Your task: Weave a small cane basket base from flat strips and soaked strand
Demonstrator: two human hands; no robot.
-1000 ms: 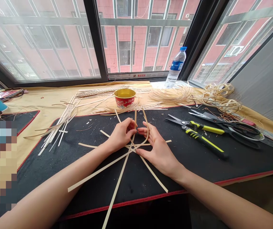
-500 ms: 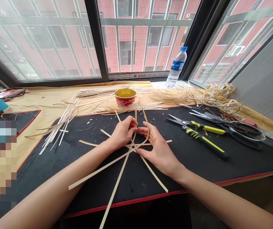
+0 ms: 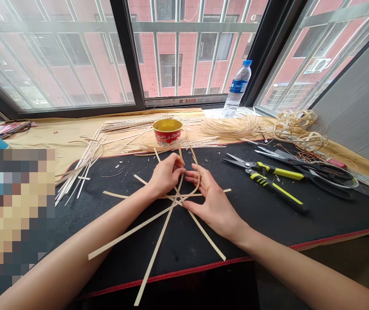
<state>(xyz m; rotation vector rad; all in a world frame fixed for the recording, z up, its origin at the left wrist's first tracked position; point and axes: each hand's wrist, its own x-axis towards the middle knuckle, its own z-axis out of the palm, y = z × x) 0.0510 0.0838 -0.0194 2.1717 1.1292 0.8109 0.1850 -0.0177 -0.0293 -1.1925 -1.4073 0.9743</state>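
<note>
Several pale flat strips (image 3: pixel 159 237) cross each other in a star shape on the black mat (image 3: pixel 236 206). My left hand (image 3: pixel 166 174) pinches an upright strip just above the crossing, thumb and index finger together. To its right my right hand (image 3: pixel 212 196) is curved around a bent strip (image 3: pixel 198 183), which passes between its thumb and fingers. The right thumb rests near the crossing. Strip ends stick out past both hands.
Behind the hands stands a red and gold tin (image 3: pixel 167 132). Yellow-black shears (image 3: pixel 277 189) and large scissors (image 3: pixel 320 174) lie right. Loose strips (image 3: pixel 85 165) lie left, coiled strips (image 3: pixel 231 127) at the back near a water bottle (image 3: pixel 237 90).
The view has shifted slightly, so most things sit a little further left. Both hands stay around the crossing with nearly the same grip.
</note>
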